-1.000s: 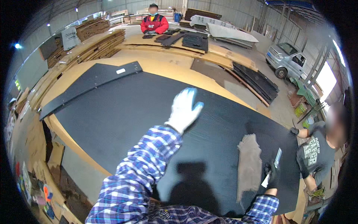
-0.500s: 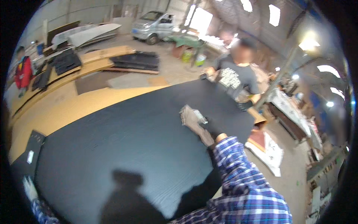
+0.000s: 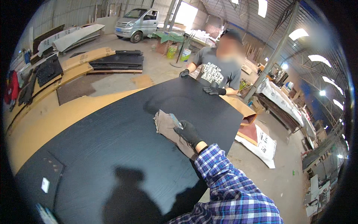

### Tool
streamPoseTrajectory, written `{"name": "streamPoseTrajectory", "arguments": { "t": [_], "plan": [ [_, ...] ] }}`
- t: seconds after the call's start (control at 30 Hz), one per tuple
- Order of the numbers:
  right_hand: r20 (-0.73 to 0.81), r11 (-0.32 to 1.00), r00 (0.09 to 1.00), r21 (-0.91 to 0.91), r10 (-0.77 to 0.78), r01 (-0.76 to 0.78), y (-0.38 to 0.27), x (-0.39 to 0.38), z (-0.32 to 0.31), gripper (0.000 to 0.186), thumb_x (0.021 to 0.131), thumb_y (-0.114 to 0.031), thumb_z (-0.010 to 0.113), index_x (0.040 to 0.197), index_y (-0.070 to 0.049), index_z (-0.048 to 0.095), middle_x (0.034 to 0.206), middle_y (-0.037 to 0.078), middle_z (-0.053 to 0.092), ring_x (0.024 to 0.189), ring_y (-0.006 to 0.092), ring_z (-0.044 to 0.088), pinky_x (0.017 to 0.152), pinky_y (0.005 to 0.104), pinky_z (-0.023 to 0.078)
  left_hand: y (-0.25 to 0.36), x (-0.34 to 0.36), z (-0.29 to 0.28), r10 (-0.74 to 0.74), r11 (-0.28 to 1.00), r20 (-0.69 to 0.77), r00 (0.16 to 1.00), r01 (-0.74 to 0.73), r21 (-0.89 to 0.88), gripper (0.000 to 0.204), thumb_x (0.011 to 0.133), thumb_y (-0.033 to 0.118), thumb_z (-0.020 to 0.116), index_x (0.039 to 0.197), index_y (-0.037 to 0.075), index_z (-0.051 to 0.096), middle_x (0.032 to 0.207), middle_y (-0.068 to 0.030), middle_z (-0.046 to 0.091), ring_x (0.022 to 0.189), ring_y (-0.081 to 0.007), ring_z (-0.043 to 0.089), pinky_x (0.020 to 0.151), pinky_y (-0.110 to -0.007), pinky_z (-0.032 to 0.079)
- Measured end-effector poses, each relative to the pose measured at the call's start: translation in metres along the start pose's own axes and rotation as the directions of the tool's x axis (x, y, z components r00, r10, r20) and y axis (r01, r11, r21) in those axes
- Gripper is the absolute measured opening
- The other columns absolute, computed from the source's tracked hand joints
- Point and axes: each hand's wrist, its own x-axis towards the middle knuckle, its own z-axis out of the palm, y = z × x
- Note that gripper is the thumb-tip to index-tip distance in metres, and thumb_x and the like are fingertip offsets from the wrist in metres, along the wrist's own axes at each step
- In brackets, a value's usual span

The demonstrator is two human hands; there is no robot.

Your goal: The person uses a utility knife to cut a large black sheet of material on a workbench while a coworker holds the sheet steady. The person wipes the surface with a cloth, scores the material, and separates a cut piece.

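Note:
A large black panel [image 3: 123, 149] with a faint wood-like grain lies before me. My right hand [image 3: 189, 133], in a black glove, is closed on a grey-brown cloth [image 3: 167, 128] pressed to the panel. A small piece with light stripes [image 3: 174, 120] shows by the fingertips; its kind cannot be made out. At the lower left, by the panel's near corner, my left hand [image 3: 46, 214] shows only as a blurred bit at the picture's rim, its fingers not readable. Near it, a small white label [image 3: 45, 185] sits on a separate-looking black end section.
Across the panel a co-worker [image 3: 218, 67] in a grey T-shirt rests both black-gloved hands on its far edge. Yellow-brown board [image 3: 93, 104] lies beneath and beyond. Stacked black panels [image 3: 117, 61] are at the left, with a silver van [image 3: 138, 24] behind. A cardboard box [image 3: 242, 108] stands right.
My right hand and the cloth have slid left and slightly down across the panel. The view has shifted, and my left hand has slipped further toward the lower rim.

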Motion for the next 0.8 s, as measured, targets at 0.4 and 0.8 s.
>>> {"name": "streamPoseTrajectory", "arguments": {
  "t": [0.4, 0.8],
  "plan": [
    [0.147, 0.847, 0.858, 0.310, -0.491, 0.432, 0.013, -0.001, 0.025, 0.029, 0.088, -0.025, 0.071, 0.100, -0.001, 0.062, 0.078, 0.010, 0.058, 0.071, 0.0188, 0.053, 0.065, 0.0371, 0.046, 0.334, -0.221, -0.173, 0.338, 0.862, -0.139, 0.931, -0.366, -0.351, 0.060, 0.099, 0.032, 0.049, 0.151, 0.004, 0.036, 0.157, -0.0189, 0.033, 0.145, -0.0356, 0.031, 0.120, -0.046, 0.021],
    [0.261, 0.814, 0.824, 0.463, -0.503, 0.350, -0.028, 0.000, 0.014, 0.027, 0.085, -0.020, 0.070, 0.104, -0.003, 0.063, 0.101, 0.023, 0.068, 0.092, 0.0371, 0.067, 0.078, 0.0420, 0.052, 0.339, -0.263, -0.222, 0.525, 0.790, -0.099, 0.845, -0.527, -0.313, 0.062, 0.097, 0.027, 0.050, 0.152, 0.002, 0.033, 0.155, -0.0228, 0.033, 0.145, -0.0381, 0.030, 0.119, -0.048, 0.022]
  ]
}}
